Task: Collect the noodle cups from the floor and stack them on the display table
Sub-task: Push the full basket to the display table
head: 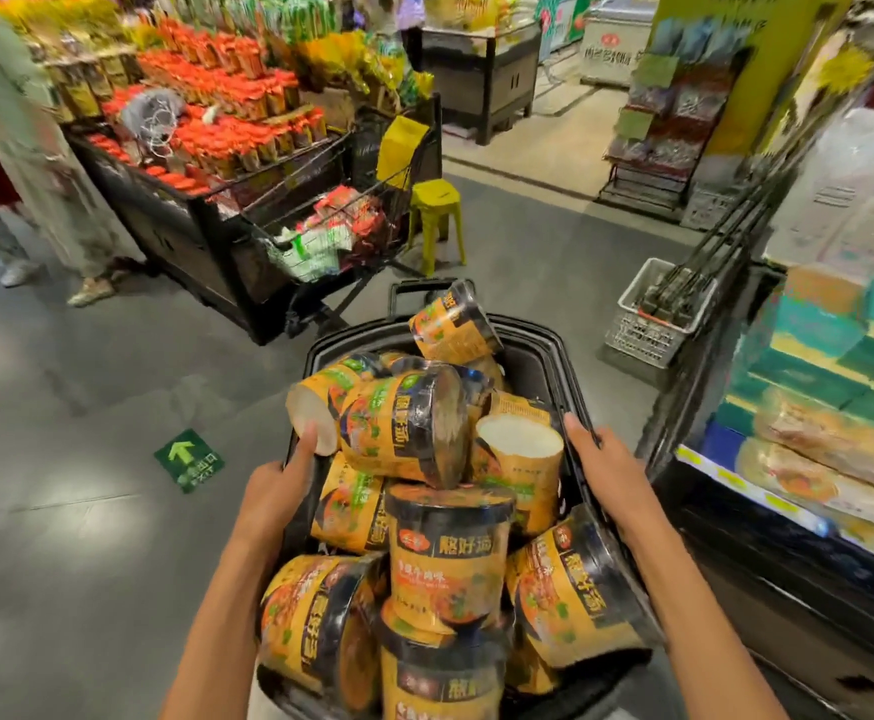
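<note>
1. Black basket (539, 356): held up in front of the person above the grey floor (87, 407), heaped with noodle cups (448, 558)
2. Noodle cups: orange and black, shrink-wrapped, lying at mixed angles; one stood upright at the centre of the heap, one (453, 324) tilted at the far rim, two showed their white bases
3. Left hand (276, 485): closed on the basket's left rim, thumb pressed against the white base of a tipped cup (313, 420)
4. Right hand (604, 462): closed on the basket's right rim, fingers curled over the edge
5. Shopping trolley (341, 226): ahead of the basket, loaded with packets, beside a yellow stool (435, 215)
6. Display desk (175, 200): far left, dark, stacked with red and orange packets
7. Green arrow sticker (189, 459): on the floor, left of the basket
8. White crate (653, 314): on the floor, right of the basket, near a shelf (809, 459) of packaged goods
9. Second person (24, 200): standing at far left, blurred
</note>
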Available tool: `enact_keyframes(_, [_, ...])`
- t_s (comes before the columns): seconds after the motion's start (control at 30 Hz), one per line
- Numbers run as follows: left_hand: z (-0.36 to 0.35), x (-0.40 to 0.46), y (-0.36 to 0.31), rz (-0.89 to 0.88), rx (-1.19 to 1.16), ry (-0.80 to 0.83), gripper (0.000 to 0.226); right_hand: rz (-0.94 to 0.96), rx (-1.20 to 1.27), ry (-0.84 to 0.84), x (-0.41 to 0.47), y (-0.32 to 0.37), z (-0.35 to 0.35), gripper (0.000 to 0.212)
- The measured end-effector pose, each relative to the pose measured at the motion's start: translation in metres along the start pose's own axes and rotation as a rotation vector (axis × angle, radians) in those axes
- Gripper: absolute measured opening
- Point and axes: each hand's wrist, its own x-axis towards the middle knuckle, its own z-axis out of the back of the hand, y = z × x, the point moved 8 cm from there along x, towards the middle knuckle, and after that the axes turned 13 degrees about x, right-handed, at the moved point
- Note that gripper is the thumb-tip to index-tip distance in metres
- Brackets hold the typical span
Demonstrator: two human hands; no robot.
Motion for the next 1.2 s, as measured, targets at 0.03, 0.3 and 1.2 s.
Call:
enact_keyframes(0.03, [-0.002,0.019,-0.018,-0.005,0.012,0.013,0.083,-0.006,-0.004,0.001,0.020,0.011,-0.003,0.092])
enact_keyframes(0.3, [-0.045,0.180,-0.159,-0.051,0.059,0.113,0.080,-0.094,0.053,-0.096,0.184,0.064,-0.007,0.089])
enact_keyframes(1.2, [-0.427,0.497,-0.665,-0.261,0.239,0.474,0.093,-0.289,0.212,-0.493,0.647,0.063,0.231,0.109])
